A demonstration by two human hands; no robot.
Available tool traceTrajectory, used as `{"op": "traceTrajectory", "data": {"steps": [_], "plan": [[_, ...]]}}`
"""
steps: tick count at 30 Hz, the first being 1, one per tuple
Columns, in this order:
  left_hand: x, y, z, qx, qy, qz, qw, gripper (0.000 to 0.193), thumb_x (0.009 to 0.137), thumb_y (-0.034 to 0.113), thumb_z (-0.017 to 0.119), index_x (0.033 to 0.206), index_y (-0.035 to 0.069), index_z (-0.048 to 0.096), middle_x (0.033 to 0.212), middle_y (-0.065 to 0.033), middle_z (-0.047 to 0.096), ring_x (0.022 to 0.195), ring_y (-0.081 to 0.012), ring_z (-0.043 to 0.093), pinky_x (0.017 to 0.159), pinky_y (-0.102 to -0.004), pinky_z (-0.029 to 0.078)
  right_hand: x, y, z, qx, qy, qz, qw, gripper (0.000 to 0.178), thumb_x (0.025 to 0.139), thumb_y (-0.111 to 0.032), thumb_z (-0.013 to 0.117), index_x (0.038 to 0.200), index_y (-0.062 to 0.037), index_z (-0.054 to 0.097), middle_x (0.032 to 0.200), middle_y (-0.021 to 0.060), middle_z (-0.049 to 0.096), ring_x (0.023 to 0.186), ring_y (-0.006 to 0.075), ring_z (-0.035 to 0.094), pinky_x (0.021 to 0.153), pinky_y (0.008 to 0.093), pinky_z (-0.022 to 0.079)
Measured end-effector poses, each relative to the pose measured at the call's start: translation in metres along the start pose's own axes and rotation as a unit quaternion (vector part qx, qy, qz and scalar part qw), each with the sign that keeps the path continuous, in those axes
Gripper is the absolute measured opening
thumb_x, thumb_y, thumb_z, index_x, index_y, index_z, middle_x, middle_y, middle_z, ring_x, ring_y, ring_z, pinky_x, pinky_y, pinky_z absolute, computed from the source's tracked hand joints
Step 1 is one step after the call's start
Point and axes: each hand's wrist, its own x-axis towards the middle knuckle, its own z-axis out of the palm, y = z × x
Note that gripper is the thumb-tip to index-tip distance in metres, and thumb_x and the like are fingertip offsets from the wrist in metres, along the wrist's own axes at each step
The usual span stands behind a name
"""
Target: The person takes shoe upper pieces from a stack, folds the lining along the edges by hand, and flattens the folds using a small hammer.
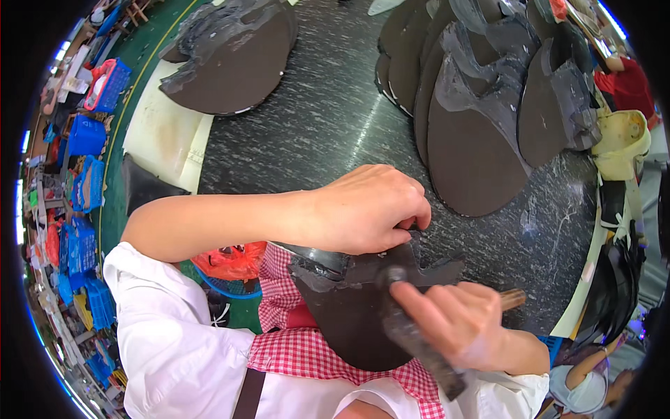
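Note:
My right hand (pixel 457 321) is wrapped round a hammer with a long dark metal head (pixel 426 349) and a wooden handle end (pixel 513 299). The head lies over a dark brown, rounded flat piece (pixel 349 314) with a notched, glossy black upper edge. That piece hangs partly over the table's near edge, against my red checked apron (pixel 300 349). My left hand (pixel 377 206) is closed, its fingers curled down at the piece's upper edge; the fingertips are mostly hidden. A slight blur covers the hammer and the right hand.
Similar dark pieces lie in a large overlapping pile (pixel 474 146) at the far right and a smaller stack (pixel 234 66) at the far left of the speckled black table (pixel 307 150). A blue basket with an orange bag (pixel 234 260) stands below left. Other people sit at right.

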Motion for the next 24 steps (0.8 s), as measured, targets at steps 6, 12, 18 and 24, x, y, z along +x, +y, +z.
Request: {"op": "traceTrajectory", "data": {"steps": [6,12,18,24], "plan": [[0.001,-0.017,0.008,0.034,0.061,0.132,0.989,0.018,0.077,0.011,0.073,0.093,0.005,0.067,0.092,-0.0067,0.062,0.087,-0.0276,0.062,0.076,-0.0406,0.050,-0.018,0.015,0.010,0.088,0.031,0.146,0.985,0.046,0.069,-0.017,0.069,0.113,-0.0017,0.067,0.061,0.0010,0.042,0.046,0.0128,0.050,0.044,0.0284,0.041],[0.001,-0.030,0.009,0.180,0.090,0.324,0.925,0.019,0.073,0.008,0.070,0.090,0.000,0.066,0.094,-0.0082,0.062,0.081,-0.0217,0.061,0.068,-0.0329,0.051,-0.013,0.014,-0.008,0.123,-0.005,0.219,0.968,0.033,0.071,-0.011,0.084,0.099,-0.0058,0.069,0.070,0.0077,0.066,0.054,0.0212,0.064,0.050,0.0308,0.048],[0.000,-0.036,0.012,0.220,0.100,0.384,0.891,0.020,0.071,0.008,0.070,0.088,-0.004,0.066,0.093,-0.0102,0.062,0.076,-0.0200,0.060,0.065,-0.0306,0.053,-0.004,0.024,-0.016,0.119,0.076,0.273,0.952,0.031,0.074,-0.009,0.079,0.103,-0.0026,0.068,0.083,0.0121,0.071,0.067,0.0233,0.071,0.059,0.0307,0.054],[-0.001,-0.036,0.012,0.216,0.111,0.369,0.897,0.021,0.073,0.008,0.072,0.090,-0.002,0.067,0.095,-0.0090,0.061,0.077,-0.0208,0.061,0.066,-0.0315,0.052,0.003,0.027,-0.014,0.168,0.040,0.291,0.941,0.026,0.078,-0.008,0.079,0.101,-0.0030,0.069,0.087,0.0131,0.072,0.073,0.0269,0.072,0.065,0.0324,0.055]]}}
